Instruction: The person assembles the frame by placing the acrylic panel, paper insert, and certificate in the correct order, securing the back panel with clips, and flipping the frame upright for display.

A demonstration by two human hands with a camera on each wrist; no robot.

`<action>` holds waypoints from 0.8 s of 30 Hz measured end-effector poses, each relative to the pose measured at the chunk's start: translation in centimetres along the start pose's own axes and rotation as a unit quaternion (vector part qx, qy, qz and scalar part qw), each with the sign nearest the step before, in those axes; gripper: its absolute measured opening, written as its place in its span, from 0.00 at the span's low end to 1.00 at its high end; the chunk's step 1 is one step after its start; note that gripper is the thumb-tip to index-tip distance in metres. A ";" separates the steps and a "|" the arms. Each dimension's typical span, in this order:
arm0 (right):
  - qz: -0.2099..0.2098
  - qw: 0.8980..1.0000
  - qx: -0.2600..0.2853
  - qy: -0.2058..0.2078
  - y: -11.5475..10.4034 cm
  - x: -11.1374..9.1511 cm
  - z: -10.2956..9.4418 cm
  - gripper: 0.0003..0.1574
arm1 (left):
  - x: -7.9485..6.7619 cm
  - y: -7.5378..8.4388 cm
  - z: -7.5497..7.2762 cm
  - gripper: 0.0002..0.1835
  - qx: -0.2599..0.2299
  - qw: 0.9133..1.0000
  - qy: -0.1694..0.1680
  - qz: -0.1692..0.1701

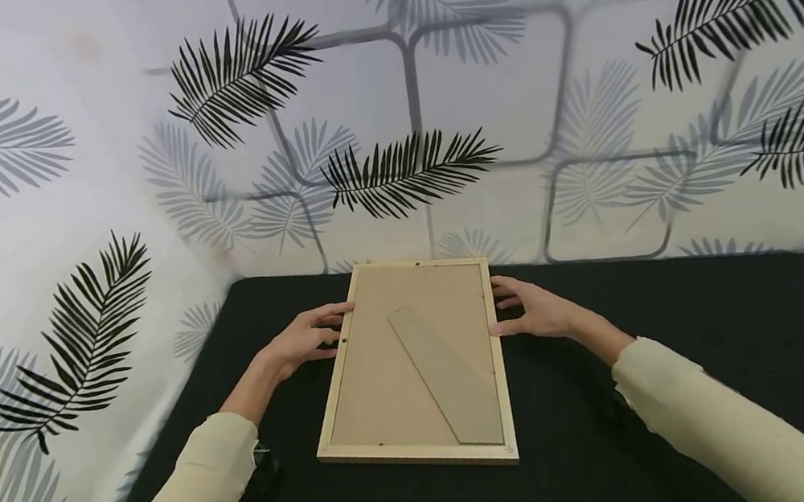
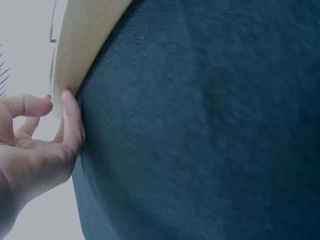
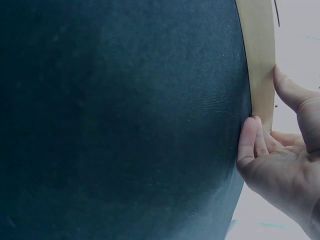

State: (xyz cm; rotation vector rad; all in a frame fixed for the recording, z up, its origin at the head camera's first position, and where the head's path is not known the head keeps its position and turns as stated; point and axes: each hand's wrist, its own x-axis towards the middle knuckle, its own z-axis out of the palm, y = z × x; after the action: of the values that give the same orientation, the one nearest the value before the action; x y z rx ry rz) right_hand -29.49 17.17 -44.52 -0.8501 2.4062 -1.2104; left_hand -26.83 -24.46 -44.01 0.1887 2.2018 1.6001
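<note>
A light wooden picture frame [image 1: 413,363] lies face down on the black table [image 1: 710,351], its brown backing board and folded stand leg [image 1: 450,376] facing up. My left hand [image 1: 336,326] holds the frame's left edge near the far end, fingers curled over the rim. My right hand [image 1: 500,306] holds the right edge opposite. In the left wrist view, the left hand [image 2: 57,104] pinches the frame's pale side [image 2: 85,40] where it meets the cloth. In the right wrist view, the right hand [image 3: 262,102] has its thumb on the frame's side [image 3: 257,50] and its fingertips at the lower edge.
Walls papered with black and grey leaf prints [image 1: 401,170] close in the table at the back and left. Dark cloth [image 2: 200,125] spreads round the frame on every side. Both forearms wear cream sleeves [image 1: 709,415].
</note>
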 end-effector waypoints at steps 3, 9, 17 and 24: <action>-0.004 1.000 0.002 0.000 0.1 0.0 0.0 0.55 | -0.2 0.0 0.0 0.31 0.009 1.000 0.000 0.008; -0.018 1.000 -0.003 0.000 0.4 0.2 0.0 0.54 | -0.2 -0.4 0.2 0.36 0.040 0.998 -0.001 0.045; -0.014 1.000 -0.003 -0.003 0.4 0.2 -0.2 0.54 | -0.3 -0.3 0.5 0.37 0.058 0.996 -0.008 0.066; -0.004 1.000 0.002 -0.010 0.4 0.1 -0.2 0.55 | -0.4 0.1 0.8 0.37 0.111 0.992 -0.024 0.063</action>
State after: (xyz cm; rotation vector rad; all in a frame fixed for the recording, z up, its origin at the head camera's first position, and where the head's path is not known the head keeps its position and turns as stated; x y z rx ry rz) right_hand -29.83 17.38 -44.72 -0.8664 2.3863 -1.2038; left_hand -26.21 -23.88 -43.97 0.4331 2.3698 1.3933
